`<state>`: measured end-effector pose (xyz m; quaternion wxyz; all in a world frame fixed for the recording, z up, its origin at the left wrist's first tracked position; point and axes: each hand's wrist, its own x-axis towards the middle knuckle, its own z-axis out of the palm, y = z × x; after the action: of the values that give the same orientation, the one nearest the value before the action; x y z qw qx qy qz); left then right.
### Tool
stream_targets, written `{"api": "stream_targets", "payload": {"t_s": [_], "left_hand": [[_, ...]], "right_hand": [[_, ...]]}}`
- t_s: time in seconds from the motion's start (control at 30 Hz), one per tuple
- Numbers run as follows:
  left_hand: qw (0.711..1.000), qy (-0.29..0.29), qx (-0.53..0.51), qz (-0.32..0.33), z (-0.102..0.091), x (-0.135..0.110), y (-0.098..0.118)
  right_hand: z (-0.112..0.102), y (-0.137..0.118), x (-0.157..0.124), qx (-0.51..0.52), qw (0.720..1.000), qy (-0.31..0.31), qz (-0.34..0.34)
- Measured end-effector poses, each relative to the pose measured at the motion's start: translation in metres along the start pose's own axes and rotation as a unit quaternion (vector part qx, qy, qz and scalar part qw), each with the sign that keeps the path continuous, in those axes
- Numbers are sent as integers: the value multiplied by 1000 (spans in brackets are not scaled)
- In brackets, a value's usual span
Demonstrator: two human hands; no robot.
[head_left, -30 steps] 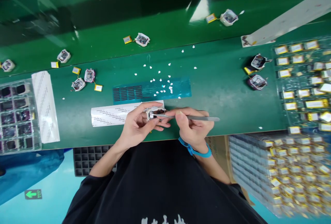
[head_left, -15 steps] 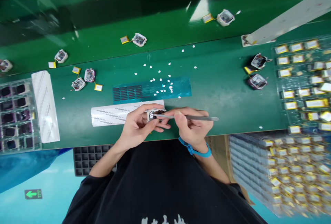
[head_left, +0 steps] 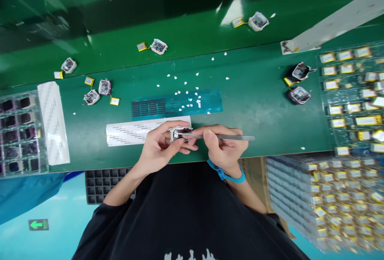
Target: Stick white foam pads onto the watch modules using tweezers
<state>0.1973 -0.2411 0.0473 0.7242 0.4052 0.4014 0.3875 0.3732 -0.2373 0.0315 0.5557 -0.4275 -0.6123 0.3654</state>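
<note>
At table edge | left hand (head_left: 159,148) still grips small casing (head_left: 180,133) | right hand (head_left: 223,146) keeps tweezers (head_left: 222,137) seemingly inside, unmoved

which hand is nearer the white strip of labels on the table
Left. The left hand lies over the right end of the white label strip; the right hand, holding tweezers, is off to its right.

Green bench (head_left: 258,108), teal film strip (head_left: 177,104) (white flecks on it), yellow-labelled batteries (head_left: 349,110).
</note>
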Motion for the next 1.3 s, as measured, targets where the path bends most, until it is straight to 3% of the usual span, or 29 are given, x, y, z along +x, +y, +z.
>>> {"api": "stream_targets", "payload": {"t_s": [0.47,0.63,0.7,0.8,0.97,1.1,1.3], "left_hand": [[999,38,25,-8,0,-1,-6],[993,42,114,7,-19,-7,-5],[973,79,214,43,-32,-8,0],[911,118,381,108,-51,-4,10],[814,39,543,201,-68,15,16],[781,1,583,225,-72,24,11],[752,-60,618,220,-71,25,6]], "right_hand": [[-2,7,-6,-29,999,-17,5],[-14,17,4,-9,999,9,-29],[-19,17,17,-57,997,-50,-31],[-19,19,38,-108,985,-131,-31],[-10,35,63,-152,966,-204,-39],[-13,47,66,-147,956,-247,-50],[-25,58,52,-137,955,-255,-59]]}}
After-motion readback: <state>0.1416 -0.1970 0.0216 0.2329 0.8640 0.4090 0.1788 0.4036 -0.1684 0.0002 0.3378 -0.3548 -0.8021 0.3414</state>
